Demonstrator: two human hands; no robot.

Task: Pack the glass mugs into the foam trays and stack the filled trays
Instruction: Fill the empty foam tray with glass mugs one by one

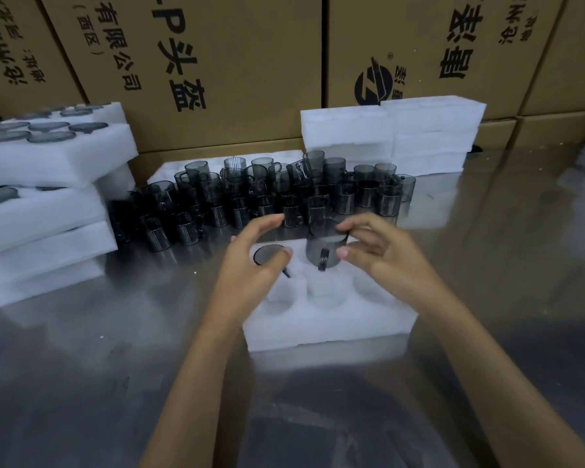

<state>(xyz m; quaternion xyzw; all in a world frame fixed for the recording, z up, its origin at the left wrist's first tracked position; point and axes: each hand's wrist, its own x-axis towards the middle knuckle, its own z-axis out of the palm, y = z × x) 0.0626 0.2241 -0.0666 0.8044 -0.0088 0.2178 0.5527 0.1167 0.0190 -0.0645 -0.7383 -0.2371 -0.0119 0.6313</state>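
The right hand (372, 244) pinches the rim of a smoked glass mug (325, 246) half-sunk in the foam tray (331, 319) on the desk (81, 366). The left hand (254, 261), fingers relaxed, touches a seated mug (269, 255). Glass looks slick and fragile; grip the wall or handle.

I count one tray (328, 319) in front of me with two mugs in it: one (270, 255) seated, one (325, 253) partway in. Behind it stand dozens of loose mugs (271, 194), too many to count exactly. Left, a stack (44, 211) of four filled trays; behind, two stacks (392, 133) of empty ones.
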